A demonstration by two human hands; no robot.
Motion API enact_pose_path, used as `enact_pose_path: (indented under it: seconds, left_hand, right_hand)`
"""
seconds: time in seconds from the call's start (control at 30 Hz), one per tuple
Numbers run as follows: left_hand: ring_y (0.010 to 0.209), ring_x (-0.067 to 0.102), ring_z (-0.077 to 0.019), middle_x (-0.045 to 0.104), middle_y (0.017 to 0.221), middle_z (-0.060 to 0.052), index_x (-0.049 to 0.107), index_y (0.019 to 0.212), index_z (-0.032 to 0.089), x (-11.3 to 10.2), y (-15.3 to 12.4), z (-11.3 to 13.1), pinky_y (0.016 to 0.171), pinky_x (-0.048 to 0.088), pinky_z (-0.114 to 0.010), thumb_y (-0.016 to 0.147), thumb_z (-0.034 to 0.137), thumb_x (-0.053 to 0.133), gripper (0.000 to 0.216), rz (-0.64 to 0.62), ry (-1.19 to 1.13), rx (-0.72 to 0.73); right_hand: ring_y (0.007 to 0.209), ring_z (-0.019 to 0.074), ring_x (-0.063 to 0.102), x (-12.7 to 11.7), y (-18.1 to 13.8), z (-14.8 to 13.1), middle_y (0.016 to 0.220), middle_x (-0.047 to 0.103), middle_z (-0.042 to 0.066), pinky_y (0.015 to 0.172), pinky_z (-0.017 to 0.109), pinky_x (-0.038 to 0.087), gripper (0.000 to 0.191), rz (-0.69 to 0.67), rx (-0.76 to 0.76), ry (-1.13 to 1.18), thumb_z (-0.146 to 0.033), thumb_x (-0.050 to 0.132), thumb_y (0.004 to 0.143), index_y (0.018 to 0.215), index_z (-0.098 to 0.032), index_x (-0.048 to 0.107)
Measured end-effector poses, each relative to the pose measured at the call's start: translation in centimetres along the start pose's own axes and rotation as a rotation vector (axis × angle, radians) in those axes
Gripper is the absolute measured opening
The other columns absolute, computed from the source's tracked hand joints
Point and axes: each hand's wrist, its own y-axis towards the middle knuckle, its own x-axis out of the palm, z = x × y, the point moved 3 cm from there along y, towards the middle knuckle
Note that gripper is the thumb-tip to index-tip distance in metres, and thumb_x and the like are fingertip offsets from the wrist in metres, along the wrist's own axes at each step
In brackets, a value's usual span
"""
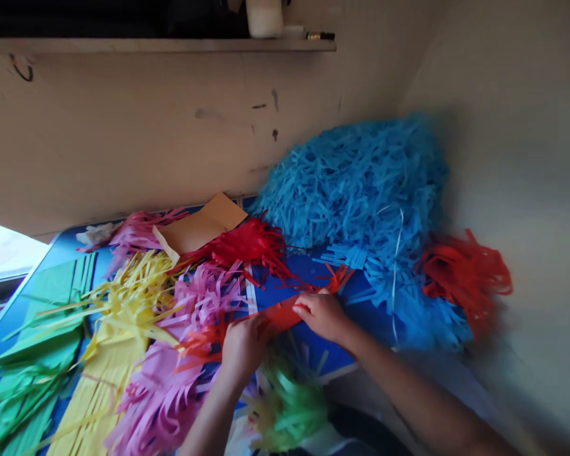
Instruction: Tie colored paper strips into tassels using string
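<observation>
My left hand (244,345) and my right hand (322,315) together grip a folded red fringed paper strip (285,311) over the blue table (308,269). The strip's cut fringe sticks out at its far end near the blue pile and at its near end by the pink paper. Pink fringed paper (204,297) lies just left of my left hand. Green fringed paper (287,405) lies below both hands.
A large heap of blue fringed paper (361,190) fills the back right against the wall. Red fringe (465,272) lies right of it. Red fringe (247,244), brown card (202,227), yellow fringe (123,297) and green sheets (33,354) cover the left.
</observation>
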Motion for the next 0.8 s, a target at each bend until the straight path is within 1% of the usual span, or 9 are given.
enact_pose_path:
  seconds: [0.1, 0.23, 0.4, 0.63, 0.8]
  left_hand:
    - [0.083, 0.072, -0.0200, 0.078, 0.087, -0.004, 0.072, 0.097, 0.024, -0.2, 0.7, -0.4, 0.069, 0.041, -0.026, 0.092, 0.032, 0.047, 0.026, -0.013, 0.018, -0.093]
    - [0.084, 0.072, -0.0226, 0.077, 0.085, -0.007, 0.071, 0.093, 0.021, -0.5, 1.1, 0.0, 0.074, 0.041, -0.030, 0.093, 0.034, 0.044, 0.030, -0.023, 0.066, -0.143]
    - [0.083, 0.072, -0.0236, 0.076, 0.082, -0.009, 0.070, 0.092, 0.020, -0.6, 1.2, 0.1, 0.078, 0.042, -0.032, 0.091, 0.033, 0.046, 0.028, -0.058, 0.101, -0.144]
    - [0.082, 0.072, -0.0228, 0.077, 0.081, -0.007, 0.071, 0.089, 0.022, -0.5, 1.3, -0.2, 0.075, 0.041, -0.030, 0.089, 0.037, 0.048, 0.027, -0.089, 0.118, -0.134]
    - [0.078, 0.071, -0.0218, 0.076, 0.077, -0.007, 0.070, 0.082, 0.021, -0.4, 1.4, -0.1, 0.073, 0.040, -0.030, 0.090, 0.035, 0.046, 0.029, -0.088, 0.129, -0.122]
  right_hand:
    - [0.084, 0.0161, 0.065, -0.3, 0.5, -0.1, 0.087, 0.072, 0.002, 0.076, 0.030, 0.033, 0.020, 0.010, 0.060, -0.119, -0.028, 0.057, 0.094, 0.079, -0.019, 0.067]
    - [0.080, 0.0162, 0.064, 0.2, 1.0, -0.1, 0.084, 0.071, 0.002, 0.075, 0.031, 0.033, 0.021, 0.009, 0.094, -0.162, -0.032, 0.059, 0.092, 0.077, -0.019, 0.066]
    - [0.076, 0.0148, 0.063, 0.8, 1.3, 0.5, 0.083, 0.070, 0.000, 0.072, 0.030, 0.031, 0.019, 0.019, 0.127, -0.136, -0.034, 0.063, 0.090, 0.077, -0.020, 0.067]
    - [0.074, 0.0145, 0.062, 1.1, 1.2, 1.0, 0.080, 0.070, -0.001, 0.071, 0.030, 0.031, 0.019, 0.046, 0.125, -0.084, -0.035, 0.068, 0.086, 0.073, -0.021, 0.067]
    - [0.072, 0.0143, 0.061, 1.1, 1.4, 1.0, 0.078, 0.070, -0.001, 0.070, 0.029, 0.031, 0.020, 0.033, 0.145, -0.076, -0.035, 0.068, 0.086, 0.072, -0.021, 0.067]
